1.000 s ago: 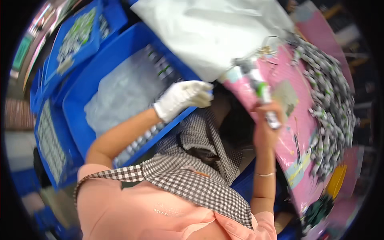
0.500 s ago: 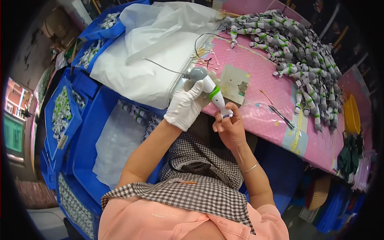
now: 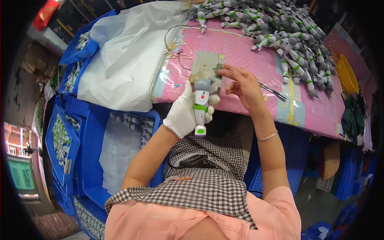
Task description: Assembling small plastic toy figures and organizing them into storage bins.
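Head view: The glove on the left hand (image 3: 182,114) hides part of the sides and the whole rear face of the leg-shaped part (image 3: 201,108). A dark cord (image 3: 179,60) curves over the pink counter (image 3: 238,48); its lower end is hard to trace. The upper picture edge cuts off the pile of similar parts (image 3: 288,36).

The part has a grey rounded end, a white section with a red dot, a green band, a pale shaft and a white foot with a green patch. It is at the counter's near edge, overlapping the metal plate (image 3: 206,62) in view. Its long axis runs nearly upright in the picture: grey end away from the person, foot toward the person.

Left grip: closed around the part. Right hand (image 3: 248,88): bare, grip partly open, fingers bent and parted beside the plate; fingertip contact cannot be determined.
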{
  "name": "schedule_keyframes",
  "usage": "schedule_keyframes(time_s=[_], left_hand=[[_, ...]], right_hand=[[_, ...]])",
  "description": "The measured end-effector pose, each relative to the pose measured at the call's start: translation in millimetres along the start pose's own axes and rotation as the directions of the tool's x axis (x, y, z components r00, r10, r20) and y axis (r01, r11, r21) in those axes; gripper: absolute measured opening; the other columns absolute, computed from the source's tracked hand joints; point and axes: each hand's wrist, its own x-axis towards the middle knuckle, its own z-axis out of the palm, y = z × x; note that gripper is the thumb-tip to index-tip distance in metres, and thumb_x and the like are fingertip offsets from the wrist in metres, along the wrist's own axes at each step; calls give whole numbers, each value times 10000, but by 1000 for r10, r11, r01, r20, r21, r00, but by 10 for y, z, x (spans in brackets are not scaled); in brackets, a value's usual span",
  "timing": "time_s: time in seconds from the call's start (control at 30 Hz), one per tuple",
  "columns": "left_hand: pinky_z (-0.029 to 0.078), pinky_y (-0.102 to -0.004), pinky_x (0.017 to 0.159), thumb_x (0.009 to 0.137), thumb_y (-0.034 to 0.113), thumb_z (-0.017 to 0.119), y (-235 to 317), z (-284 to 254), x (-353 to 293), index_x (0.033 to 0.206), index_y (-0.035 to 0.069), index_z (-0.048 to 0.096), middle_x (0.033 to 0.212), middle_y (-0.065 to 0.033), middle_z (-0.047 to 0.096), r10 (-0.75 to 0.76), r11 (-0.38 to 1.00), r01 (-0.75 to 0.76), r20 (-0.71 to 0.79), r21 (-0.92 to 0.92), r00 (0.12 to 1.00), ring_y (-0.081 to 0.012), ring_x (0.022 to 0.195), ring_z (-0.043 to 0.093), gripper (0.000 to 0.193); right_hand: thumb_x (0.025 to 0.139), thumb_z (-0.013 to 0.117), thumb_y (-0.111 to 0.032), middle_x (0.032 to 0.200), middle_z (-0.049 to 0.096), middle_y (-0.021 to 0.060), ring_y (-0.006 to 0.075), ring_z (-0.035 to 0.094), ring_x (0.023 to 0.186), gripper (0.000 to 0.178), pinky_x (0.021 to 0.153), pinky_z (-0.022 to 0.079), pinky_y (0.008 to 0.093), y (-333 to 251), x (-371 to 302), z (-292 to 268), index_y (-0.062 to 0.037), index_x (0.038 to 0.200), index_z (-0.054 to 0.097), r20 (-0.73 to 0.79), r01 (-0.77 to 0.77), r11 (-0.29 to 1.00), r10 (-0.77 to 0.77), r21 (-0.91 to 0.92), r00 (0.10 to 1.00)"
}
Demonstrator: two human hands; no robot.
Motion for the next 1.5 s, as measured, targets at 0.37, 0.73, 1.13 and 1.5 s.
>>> schedule_keyframes(time_s=[0.37,0.73,1.13,1.5], left_hand=[[437,-283,565,886,632,339,-212,-25,-57,1301,43,419,917,-76,605,-256,966,256,14,28,967,-145,662,561,724],[505,-326,791,903,213,572,38,37,198,1099,23,506,985,-61,594,242,810,-122,-137,573,961,-166,906,594,281],[541,-346,759,903,195,574,116,25,414,1085,-36,543,913,-116,618,156,940,-102,-144,324,977,-218,798,637,295],[498,-302,656,923,301,526,134,11,275,1080,79,514,890,-48,582,65,992,-42,200,-117,978,-140,710,573,272]], right_hand=[[839,624,-164,791,632,33,52,503,484,273,456,426,177,-50,72,-202,19,1042,621,-46,-118,981,127,156,991],[825,575,-168,620,507,-28,39,394,441,156,399,275,193,97,323,-267,-47,770,657,27,30,841,-18,-540,999],[871,509,-268,612,486,-52,46,392,520,273,471,303,213,-81,439,-292,-91,667,546,83,-183,825,267,-534,960],[758,605,-231,492,434,-11,88,357,488,294,447,275,317,-126,274,-188,-18,569,530,159,381,444,-460,-811,874]])
